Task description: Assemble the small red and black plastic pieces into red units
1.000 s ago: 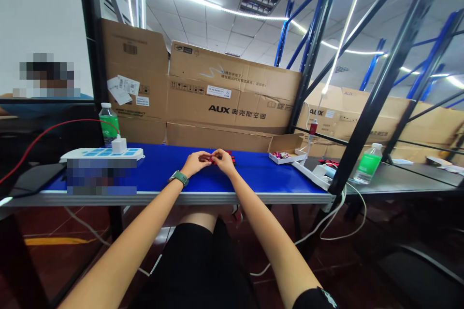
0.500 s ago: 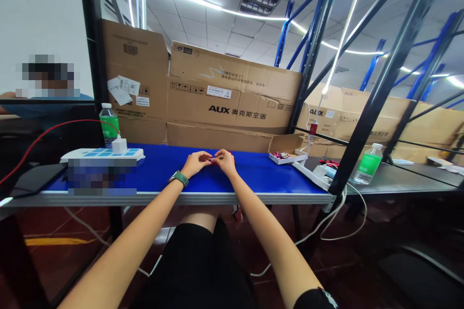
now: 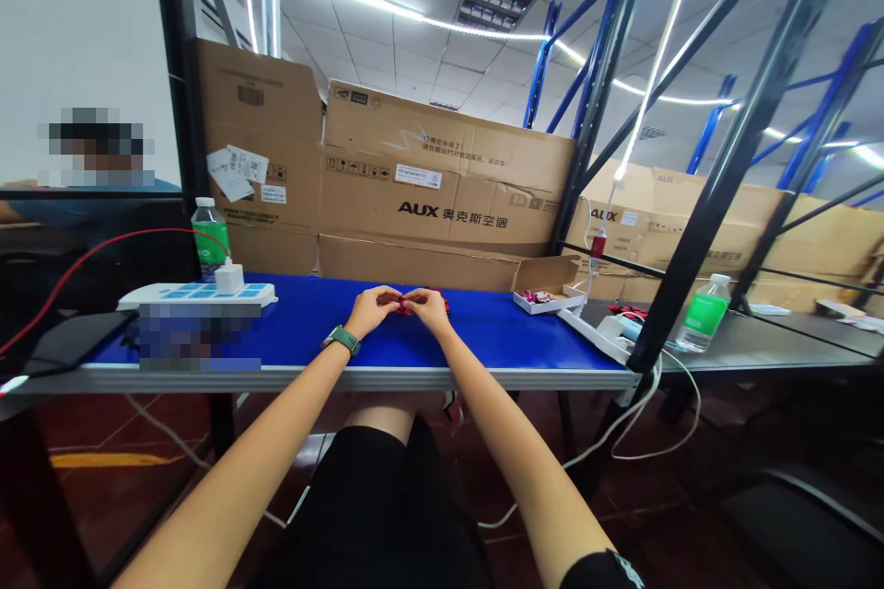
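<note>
Over the blue tabletop [image 3: 511, 331], my left hand [image 3: 374, 309] and my right hand [image 3: 428, 306] meet with their fingertips pinched close together. Between and behind them shows a small red thing [image 3: 406, 305], mostly hidden by the fingers; its kind is too small to make out. Both hands appear closed on it. A watch with a green strap [image 3: 343, 340] is on my left wrist. To the right, a shallow white box [image 3: 537, 306] with a raised cardboard flap holds small red and pale pieces.
A white power strip [image 3: 200, 294] with a plugged-in charger stands left, near a green-labelled bottle [image 3: 211, 235]. Cardboard panels [image 3: 448, 175] line the back. A black rack post [image 3: 697, 212] and another bottle [image 3: 704, 313] stand right. A person [image 3: 97, 175] sits far left.
My fingertips have shifted slightly, and more of the red thing shows between and behind them. My arms stay in nearly the same place.
</note>
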Motion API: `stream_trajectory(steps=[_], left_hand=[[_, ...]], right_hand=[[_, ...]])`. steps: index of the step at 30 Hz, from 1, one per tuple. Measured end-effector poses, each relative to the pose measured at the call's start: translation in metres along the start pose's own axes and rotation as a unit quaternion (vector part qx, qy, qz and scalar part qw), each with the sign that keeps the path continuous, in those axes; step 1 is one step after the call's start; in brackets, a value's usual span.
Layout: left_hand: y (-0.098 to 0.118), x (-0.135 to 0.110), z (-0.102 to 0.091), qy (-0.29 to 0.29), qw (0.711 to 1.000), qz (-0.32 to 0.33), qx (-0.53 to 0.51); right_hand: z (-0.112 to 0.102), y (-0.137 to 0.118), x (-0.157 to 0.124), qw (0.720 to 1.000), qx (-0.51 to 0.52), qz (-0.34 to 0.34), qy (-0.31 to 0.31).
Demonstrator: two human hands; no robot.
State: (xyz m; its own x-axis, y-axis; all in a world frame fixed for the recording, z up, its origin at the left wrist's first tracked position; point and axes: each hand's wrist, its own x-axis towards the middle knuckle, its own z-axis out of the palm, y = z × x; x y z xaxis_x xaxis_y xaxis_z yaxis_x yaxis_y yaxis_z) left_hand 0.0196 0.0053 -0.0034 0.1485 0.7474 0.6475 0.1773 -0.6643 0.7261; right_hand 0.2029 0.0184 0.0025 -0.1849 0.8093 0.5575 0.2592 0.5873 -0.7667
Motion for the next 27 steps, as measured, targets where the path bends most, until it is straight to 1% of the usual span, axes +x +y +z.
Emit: stream_trajectory(steps=[4,6,11,15,18,20,23,25,27], left_hand=[[0.006,-0.002,0.002,-0.020,1.000,0.006,0.012],[0.008,-0.003,0.002,-0.030,0.999,0.013,0.022],[0.007,-0.002,0.000,-0.027,0.999,0.017,0.008],[0.000,-0.001,0.001,-0.026,0.999,-0.001,-0.044],[-0.006,0.001,0.001,-0.030,0.998,-0.013,-0.054],[-0.009,0.003,0.002,-0.022,0.999,-0.015,-0.047],[-0.014,0.006,0.002,0.016,0.999,-0.017,-0.044],[-0.014,0.007,0.002,0.040,0.998,-0.018,-0.045],[-0.013,0.007,0.002,0.048,0.997,-0.026,-0.052]], right_hand=[[-0.001,0.005,0.000,0.999,0.014,0.045,0.014],[-0.001,0.007,0.000,0.998,0.021,0.054,0.017],[-0.002,0.004,0.000,0.997,0.064,0.033,0.031],[-0.003,-0.001,-0.002,0.997,0.075,0.008,0.011],[-0.002,-0.004,-0.003,0.998,0.062,-0.006,-0.010],[-0.002,-0.007,-0.003,0.998,0.051,-0.028,-0.018],[-0.002,-0.012,-0.004,0.993,0.003,-0.113,-0.019],[-0.002,-0.015,-0.006,0.984,-0.052,-0.163,-0.041],[-0.002,-0.017,-0.009,0.976,-0.104,-0.176,-0.076]])
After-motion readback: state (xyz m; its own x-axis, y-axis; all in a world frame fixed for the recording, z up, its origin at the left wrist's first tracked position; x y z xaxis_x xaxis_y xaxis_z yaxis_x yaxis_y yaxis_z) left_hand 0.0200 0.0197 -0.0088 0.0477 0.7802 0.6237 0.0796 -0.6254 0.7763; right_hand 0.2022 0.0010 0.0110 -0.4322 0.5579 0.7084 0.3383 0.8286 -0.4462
